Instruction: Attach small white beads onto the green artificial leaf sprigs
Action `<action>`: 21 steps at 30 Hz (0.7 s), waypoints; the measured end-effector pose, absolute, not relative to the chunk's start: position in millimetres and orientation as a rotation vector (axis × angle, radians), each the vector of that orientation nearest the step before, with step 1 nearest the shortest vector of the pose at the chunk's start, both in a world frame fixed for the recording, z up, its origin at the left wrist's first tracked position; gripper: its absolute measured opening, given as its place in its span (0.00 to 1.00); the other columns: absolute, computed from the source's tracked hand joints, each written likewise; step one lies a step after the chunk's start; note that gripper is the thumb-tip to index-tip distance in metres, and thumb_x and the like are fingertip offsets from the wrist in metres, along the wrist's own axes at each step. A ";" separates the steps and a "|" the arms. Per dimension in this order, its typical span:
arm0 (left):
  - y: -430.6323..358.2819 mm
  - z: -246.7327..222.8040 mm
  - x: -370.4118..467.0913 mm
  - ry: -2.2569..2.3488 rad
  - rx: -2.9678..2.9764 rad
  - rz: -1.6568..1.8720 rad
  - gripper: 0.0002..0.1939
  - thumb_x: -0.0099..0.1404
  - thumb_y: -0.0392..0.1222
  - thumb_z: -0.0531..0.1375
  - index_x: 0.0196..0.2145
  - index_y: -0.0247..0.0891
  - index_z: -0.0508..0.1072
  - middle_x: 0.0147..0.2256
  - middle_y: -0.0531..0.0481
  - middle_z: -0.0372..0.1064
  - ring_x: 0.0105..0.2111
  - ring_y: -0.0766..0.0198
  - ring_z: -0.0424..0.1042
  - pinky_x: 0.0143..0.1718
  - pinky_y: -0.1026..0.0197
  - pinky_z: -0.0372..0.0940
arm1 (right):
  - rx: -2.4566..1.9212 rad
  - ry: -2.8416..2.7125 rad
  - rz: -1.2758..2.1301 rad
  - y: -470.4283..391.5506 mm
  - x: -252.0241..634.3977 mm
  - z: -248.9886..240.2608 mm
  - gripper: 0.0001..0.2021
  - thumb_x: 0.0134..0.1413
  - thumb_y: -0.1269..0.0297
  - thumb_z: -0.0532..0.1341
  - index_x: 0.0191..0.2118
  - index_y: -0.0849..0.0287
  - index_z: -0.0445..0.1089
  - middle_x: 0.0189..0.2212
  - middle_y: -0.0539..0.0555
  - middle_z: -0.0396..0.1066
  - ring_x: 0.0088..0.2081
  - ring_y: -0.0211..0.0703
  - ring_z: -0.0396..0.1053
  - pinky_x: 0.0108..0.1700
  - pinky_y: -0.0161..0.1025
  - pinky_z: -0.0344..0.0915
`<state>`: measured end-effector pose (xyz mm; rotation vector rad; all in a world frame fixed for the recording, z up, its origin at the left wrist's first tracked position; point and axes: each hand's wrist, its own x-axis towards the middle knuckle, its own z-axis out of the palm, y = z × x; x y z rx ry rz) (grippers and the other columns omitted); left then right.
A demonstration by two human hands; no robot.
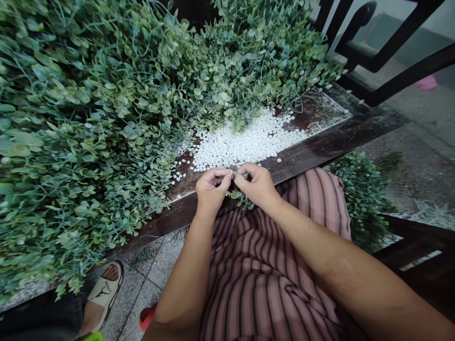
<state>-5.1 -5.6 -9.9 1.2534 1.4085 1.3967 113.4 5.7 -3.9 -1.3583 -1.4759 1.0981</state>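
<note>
Near the bench's front edge, my left hand (212, 188) and my right hand (258, 184) meet fingertip to fingertip. My right thumb and forefinger are pinched on the stem of an artificial green leaf sprig (245, 200), whose leaves hang below the hands, partly hidden. My left fingers are pinched together at the sprig's tip; a tiny whitish piece shows there, probably a small white plastic bead, mostly covered by the fingertips. Just beyond both hands a spread pile of small white plastic beads (245, 142) lies on the dark wooden bench (320, 146).
A big heap of artificial greenery (117, 109) covers the bench's left and back. Dark wooden bars (373, 61) rise at the right. More greenery (362, 199) lies low at right. Another person's sandalled foot (106, 293) is at lower left, near a red object (146, 316).
</note>
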 end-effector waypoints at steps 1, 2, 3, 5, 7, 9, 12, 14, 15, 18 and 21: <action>-5.4 -9.9 -4.7 1.414 1.253 1.393 0.03 0.48 0.37 0.62 0.22 0.36 0.72 0.25 0.52 0.70 0.27 0.69 0.69 0.31 0.66 0.64 | -1.352 -1.470 1.112 5.8 113.5 -3.6 0.08 0.38 0.64 0.53 0.16 0.57 0.53 0.14 0.45 0.50 0.20 0.31 0.48 0.23 0.32 0.47; -5.2 -9.8 -4.4 1.422 1.249 1.387 0.02 0.48 0.37 0.62 0.22 0.36 0.72 0.25 0.52 0.70 0.27 0.69 0.69 0.31 0.66 0.64 | -1.343 -1.465 1.127 5.9 113.6 -3.5 0.08 0.38 0.64 0.53 0.16 0.58 0.53 0.14 0.45 0.50 0.20 0.31 0.48 0.23 0.32 0.47; -5.0 -9.6 -4.1 1.430 1.243 1.384 0.02 0.48 0.37 0.62 0.22 0.36 0.72 0.25 0.52 0.70 0.26 0.69 0.68 0.31 0.65 0.64 | -1.333 -1.462 1.139 6.0 113.7 -3.5 0.08 0.38 0.64 0.53 0.16 0.58 0.54 0.15 0.45 0.51 0.20 0.31 0.48 0.23 0.32 0.48; -4.9 -9.0 -3.7 1.442 1.225 1.385 0.02 0.48 0.37 0.62 0.22 0.36 0.72 0.24 0.52 0.70 0.26 0.69 0.68 0.31 0.65 0.64 | -1.316 -1.459 1.159 6.3 113.9 -3.9 0.08 0.39 0.63 0.53 0.16 0.58 0.55 0.15 0.45 0.51 0.21 0.32 0.49 0.24 0.32 0.48; -4.9 -8.4 -3.7 1.442 1.208 1.383 0.03 0.48 0.37 0.62 0.22 0.36 0.72 0.24 0.52 0.70 0.26 0.69 0.68 0.31 0.65 0.64 | -1.311 -1.451 1.173 6.6 114.1 -4.5 0.08 0.39 0.63 0.53 0.17 0.58 0.55 0.15 0.45 0.51 0.21 0.32 0.49 0.24 0.32 0.48; -5.0 -7.9 -4.2 1.426 1.188 1.381 0.03 0.48 0.36 0.62 0.23 0.35 0.72 0.24 0.52 0.71 0.26 0.69 0.69 0.32 0.65 0.65 | -1.312 -1.440 1.192 7.0 114.5 -4.7 0.08 0.40 0.63 0.53 0.17 0.58 0.56 0.15 0.45 0.51 0.21 0.32 0.49 0.24 0.32 0.48; -4.9 -7.0 -5.3 1.374 1.179 1.382 0.03 0.48 0.36 0.63 0.23 0.35 0.72 0.24 0.52 0.71 0.27 0.70 0.69 0.32 0.66 0.65 | -1.304 -1.430 1.232 7.7 116.1 -3.7 0.08 0.40 0.62 0.54 0.18 0.59 0.57 0.15 0.45 0.52 0.20 0.31 0.50 0.24 0.32 0.48; -4.7 -6.6 -6.0 1.344 1.169 1.381 0.03 0.48 0.36 0.63 0.23 0.35 0.72 0.24 0.52 0.71 0.26 0.70 0.69 0.31 0.67 0.64 | -1.291 -1.429 1.274 8.4 117.7 -2.5 0.09 0.41 0.62 0.54 0.18 0.59 0.58 0.15 0.45 0.53 0.20 0.31 0.50 0.24 0.32 0.48; -4.5 -6.6 -6.2 1.333 1.157 1.377 0.04 0.47 0.36 0.63 0.22 0.34 0.72 0.24 0.53 0.70 0.26 0.70 0.69 0.30 0.67 0.64 | -1.283 -1.427 1.297 8.8 118.4 -1.9 0.09 0.41 0.62 0.55 0.18 0.59 0.58 0.15 0.45 0.53 0.20 0.31 0.50 0.24 0.32 0.48; -3.9 -7.7 -7.0 1.305 1.114 1.363 0.05 0.47 0.37 0.64 0.24 0.34 0.72 0.23 0.53 0.69 0.24 0.71 0.67 0.29 0.67 0.64 | -1.259 -1.418 1.346 10.1 119.8 -0.8 0.09 0.41 0.62 0.54 0.18 0.60 0.59 0.14 0.45 0.54 0.19 0.30 0.51 0.24 0.32 0.49; -3.2 -9.8 -8.6 1.282 1.120 1.329 0.09 0.49 0.38 0.64 0.30 0.35 0.75 0.25 0.53 0.69 0.25 0.72 0.67 0.31 0.67 0.64 | -1.244 -1.416 1.359 11.4 119.8 -0.4 0.07 0.41 0.65 0.54 0.18 0.60 0.59 0.14 0.45 0.56 0.19 0.30 0.53 0.24 0.32 0.50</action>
